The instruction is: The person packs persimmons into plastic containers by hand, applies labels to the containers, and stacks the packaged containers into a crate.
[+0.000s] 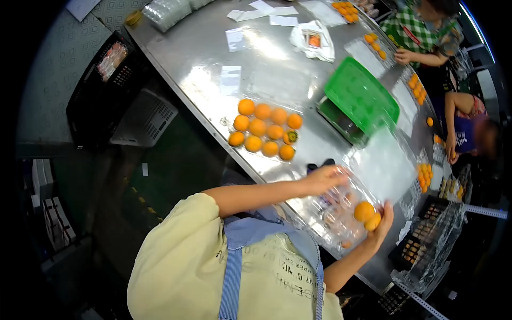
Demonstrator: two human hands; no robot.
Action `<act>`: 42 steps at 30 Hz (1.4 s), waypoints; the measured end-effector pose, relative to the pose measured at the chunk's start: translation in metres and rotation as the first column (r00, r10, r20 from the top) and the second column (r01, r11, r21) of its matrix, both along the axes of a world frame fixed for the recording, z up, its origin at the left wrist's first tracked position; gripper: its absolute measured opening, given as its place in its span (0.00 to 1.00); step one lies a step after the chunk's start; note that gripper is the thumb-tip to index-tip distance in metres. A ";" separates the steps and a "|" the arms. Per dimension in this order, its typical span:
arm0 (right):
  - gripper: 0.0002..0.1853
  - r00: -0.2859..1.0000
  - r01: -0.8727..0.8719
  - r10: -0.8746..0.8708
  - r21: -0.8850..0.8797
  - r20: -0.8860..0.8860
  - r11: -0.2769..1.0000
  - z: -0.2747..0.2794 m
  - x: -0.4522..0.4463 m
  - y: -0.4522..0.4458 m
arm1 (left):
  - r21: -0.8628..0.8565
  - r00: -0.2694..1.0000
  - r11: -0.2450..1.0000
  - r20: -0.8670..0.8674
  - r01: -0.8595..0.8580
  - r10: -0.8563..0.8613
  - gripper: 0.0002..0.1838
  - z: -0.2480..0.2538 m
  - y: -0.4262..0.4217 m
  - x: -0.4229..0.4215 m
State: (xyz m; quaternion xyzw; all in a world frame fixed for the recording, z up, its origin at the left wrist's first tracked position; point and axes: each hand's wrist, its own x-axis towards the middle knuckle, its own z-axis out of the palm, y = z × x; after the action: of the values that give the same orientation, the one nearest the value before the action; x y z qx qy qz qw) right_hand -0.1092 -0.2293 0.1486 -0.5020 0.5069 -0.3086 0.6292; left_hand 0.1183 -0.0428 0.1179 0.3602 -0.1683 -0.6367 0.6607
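Note:
Two orange fruits (pixel 364 211) sit at the right side of an open clear plastic tray (pixel 333 226) with moulded hollows. My right hand (pixel 383 220) is curled round the tray's right edge, against the fruits. At the tray's upper left edge, my left hand (pixel 325 180) has its fingers bent on the plastic; a grip is hard to make out. The tray's clear lid (pixel 381 162) stands raised beyond both hands. To the left lies another clear tray (pixel 266 130) filled with several orange fruits, its lid folded back flat.
On the metal table (pixel 192 48) stand a green lid (pixel 362 93) over a container, a white bag (pixel 314 40) and paper slips (pixel 231 80). Two people work across the table, a hand (pixel 406 56) of one near fruit trays. Black crates (pixel 421 234) are at the right.

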 end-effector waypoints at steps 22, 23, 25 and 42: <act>0.28 0.637 -0.764 0.764 0.052 -0.103 0.644 -0.157 0.607 0.168 | 0.329 0.563 0.469 0.312 -0.819 0.765 0.18 -0.126 0.257 0.412; 0.28 0.646 -0.759 0.753 0.003 -0.126 0.651 -0.166 0.611 0.164 | 0.340 0.545 0.441 0.329 -0.830 0.771 0.18 -0.131 0.256 0.418; 0.25 0.718 -0.695 0.691 -0.115 -0.081 0.709 -0.155 0.608 0.163 | 0.360 0.508 0.384 0.370 -0.850 0.778 0.18 -0.132 0.252 0.427; 0.10 0.971 -0.202 0.184 -0.111 -0.155 0.973 -0.113 0.283 0.117 | 0.018 -0.306 0.708 0.894 -0.706 -0.328 0.47 -0.111 0.203 0.393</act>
State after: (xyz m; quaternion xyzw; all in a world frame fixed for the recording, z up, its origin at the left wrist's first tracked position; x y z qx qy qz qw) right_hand 0.1736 -0.1121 0.0361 -0.6087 0.4788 -0.2403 0.5852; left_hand 0.5108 0.1598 0.0067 0.9258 -0.3207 0.0443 0.1951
